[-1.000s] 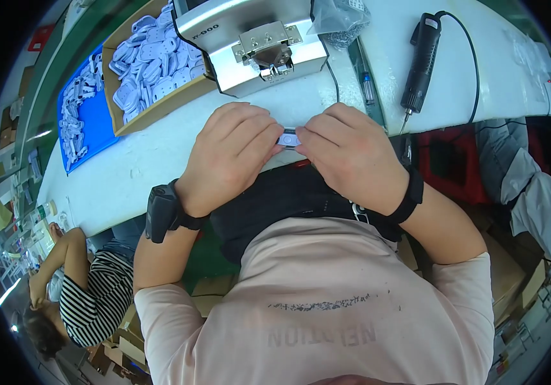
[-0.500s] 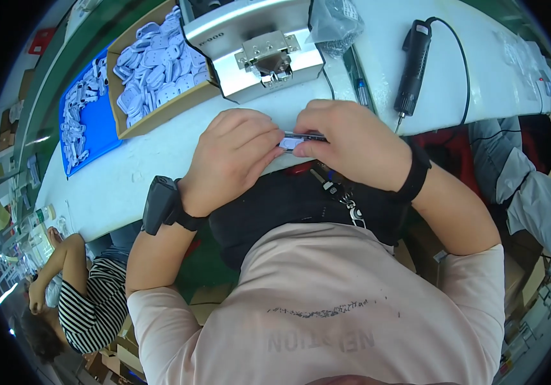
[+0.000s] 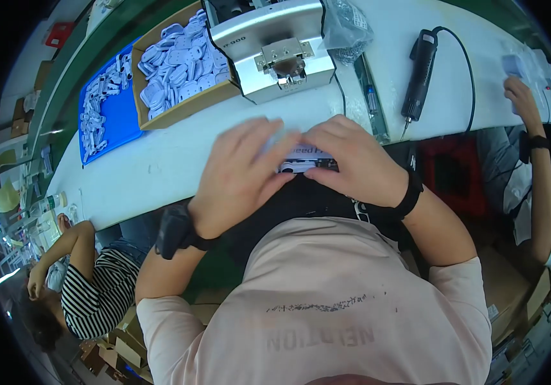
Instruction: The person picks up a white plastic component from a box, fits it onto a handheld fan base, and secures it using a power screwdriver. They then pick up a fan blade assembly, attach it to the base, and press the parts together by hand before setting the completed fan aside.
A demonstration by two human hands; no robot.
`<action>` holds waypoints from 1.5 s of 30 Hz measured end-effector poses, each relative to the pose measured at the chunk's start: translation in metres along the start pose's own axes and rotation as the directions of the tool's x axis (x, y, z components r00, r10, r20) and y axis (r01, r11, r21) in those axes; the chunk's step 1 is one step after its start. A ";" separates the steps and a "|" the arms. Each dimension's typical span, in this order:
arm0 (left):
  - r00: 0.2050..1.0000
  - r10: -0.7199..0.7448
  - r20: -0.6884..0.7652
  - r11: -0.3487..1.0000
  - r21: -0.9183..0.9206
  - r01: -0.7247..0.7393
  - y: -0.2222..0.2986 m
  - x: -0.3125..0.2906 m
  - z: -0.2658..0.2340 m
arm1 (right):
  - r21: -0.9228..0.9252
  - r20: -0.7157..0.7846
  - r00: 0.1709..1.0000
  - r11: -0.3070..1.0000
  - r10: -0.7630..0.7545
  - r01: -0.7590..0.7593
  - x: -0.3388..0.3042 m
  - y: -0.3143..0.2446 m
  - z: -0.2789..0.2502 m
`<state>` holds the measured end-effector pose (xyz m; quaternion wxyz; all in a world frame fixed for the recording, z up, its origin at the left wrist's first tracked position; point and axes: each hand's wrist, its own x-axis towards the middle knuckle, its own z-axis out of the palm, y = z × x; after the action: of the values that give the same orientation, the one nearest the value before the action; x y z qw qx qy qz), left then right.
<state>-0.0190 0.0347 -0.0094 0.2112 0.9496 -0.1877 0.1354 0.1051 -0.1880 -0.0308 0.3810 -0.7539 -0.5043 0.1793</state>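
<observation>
White and black oblong small part [image 3: 306,154]: held at the centre of the frame, between both hands, by the near edge of the long white worktop [image 3: 160,167]; dark printing is borne on its pale face.
Long axis: laid roughly left to right, from one hand toward the other.
Bare right hand [image 3: 362,163]: the part's right end is pinched between thumb and fingers; the part lies to its left.
Bare left hand [image 3: 237,176]: blurred, curved about the part's left end, which lies to its right; whether this end is gripped or merely touched cannot be told.
Nearer hand: contact is clearly made by the right; the left is touching or just beside.
Upper centre: a silver metal machine [image 3: 288,83] is set beyond the part.
Upper left: pale lilac plastic pieces [image 3: 176,67] are heaped in an open brown cardboard box [image 3: 189,106], beside a bright blue tray [image 3: 118,122].
Upper right: a black corded electric screwdriver [image 3: 420,77] is laid on the worktop.
</observation>
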 end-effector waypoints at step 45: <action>0.969 -0.130 0.212 0.976 0.201 0.087 0.014 0.016 0.016 | -0.280 -0.090 0.974 0.944 -0.206 0.174 -0.010 0.021 0.022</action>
<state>-0.0073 0.0110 -0.0128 0.1042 0.9835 -0.1441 0.0332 0.0990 -0.1928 -0.0621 0.3193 -0.7557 -0.5712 0.0264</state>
